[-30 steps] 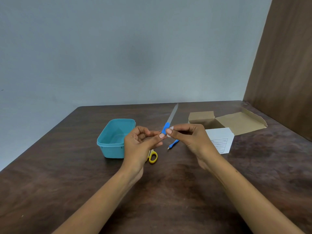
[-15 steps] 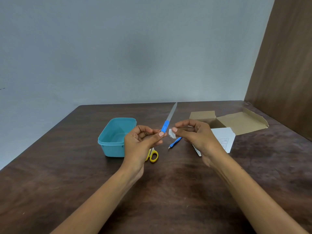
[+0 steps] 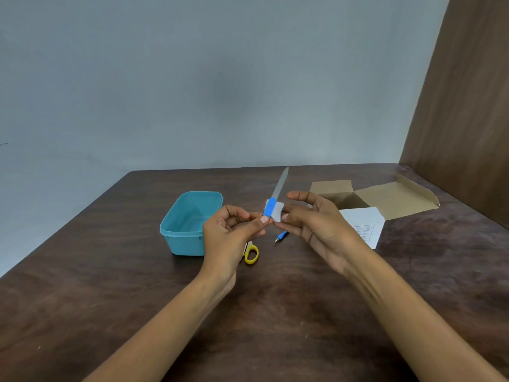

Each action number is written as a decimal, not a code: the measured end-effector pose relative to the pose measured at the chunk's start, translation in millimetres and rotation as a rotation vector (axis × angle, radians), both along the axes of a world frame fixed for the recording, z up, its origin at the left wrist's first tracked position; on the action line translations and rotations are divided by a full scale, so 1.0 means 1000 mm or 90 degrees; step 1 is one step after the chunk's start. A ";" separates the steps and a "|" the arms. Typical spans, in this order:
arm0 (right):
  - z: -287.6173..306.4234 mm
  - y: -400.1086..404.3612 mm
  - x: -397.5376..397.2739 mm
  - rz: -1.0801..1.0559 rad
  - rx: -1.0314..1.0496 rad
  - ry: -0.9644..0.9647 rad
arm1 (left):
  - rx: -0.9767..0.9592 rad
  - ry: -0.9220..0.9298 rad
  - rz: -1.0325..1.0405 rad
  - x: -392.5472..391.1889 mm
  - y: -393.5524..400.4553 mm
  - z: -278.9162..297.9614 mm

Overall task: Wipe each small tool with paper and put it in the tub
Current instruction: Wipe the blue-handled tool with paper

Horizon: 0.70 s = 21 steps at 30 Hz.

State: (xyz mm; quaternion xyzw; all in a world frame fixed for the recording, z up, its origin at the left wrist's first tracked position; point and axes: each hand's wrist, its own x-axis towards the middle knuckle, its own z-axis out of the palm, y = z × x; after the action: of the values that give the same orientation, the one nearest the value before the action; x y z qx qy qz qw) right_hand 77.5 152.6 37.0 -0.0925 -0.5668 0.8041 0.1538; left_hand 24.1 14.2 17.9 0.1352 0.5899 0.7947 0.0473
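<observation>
Left grip (image 3: 234, 230): pinched the blue handle end of the nail file (image 3: 276, 193), thumb and fingertips closed on it, blade pointing up and away.
Right grip (image 3: 311, 219): fingers mostly straight and spread; the small piece of paper (image 3: 276, 212) lay against its fingertips, pressed to the file's handle. Whether any finger actually pinched the paper could not be told.
File: held in the air between the two grips, above the desk (image 3: 137, 299), not in the tub.
Tub (image 3: 190, 224): teal, just left of the left grip; what showed of its inside looked empty.
Waiting tools: yellow-handled scissors (image 3: 251, 254) under the left grip, partly hidden; a small blue-handled tool (image 3: 281, 236) on the desk below both grips.
Right of the right grip: a printed sheet (image 3: 363, 224) and an opened cardboard box (image 3: 385, 197).
Progress: judged early. The first tool appeared to be in mid-wipe, nothing seemed deposited, and two more tools remained to be wiped and put away.
</observation>
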 end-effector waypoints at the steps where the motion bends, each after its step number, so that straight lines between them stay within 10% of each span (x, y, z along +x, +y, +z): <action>1: -0.001 0.000 0.000 0.002 0.007 0.005 | -0.002 0.002 0.001 0.000 0.000 0.000; 21: -0.013 -0.001 -0.001 -0.094 0.201 -0.013 | -0.101 0.128 -0.042 0.001 0.002 0.000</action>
State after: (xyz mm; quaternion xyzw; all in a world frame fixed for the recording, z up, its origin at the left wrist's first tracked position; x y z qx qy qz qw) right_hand 76.1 151.4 24.4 -0.1164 -0.6795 0.6904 0.2192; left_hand 25.2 15.9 17.5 0.2296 0.6481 0.7257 0.0247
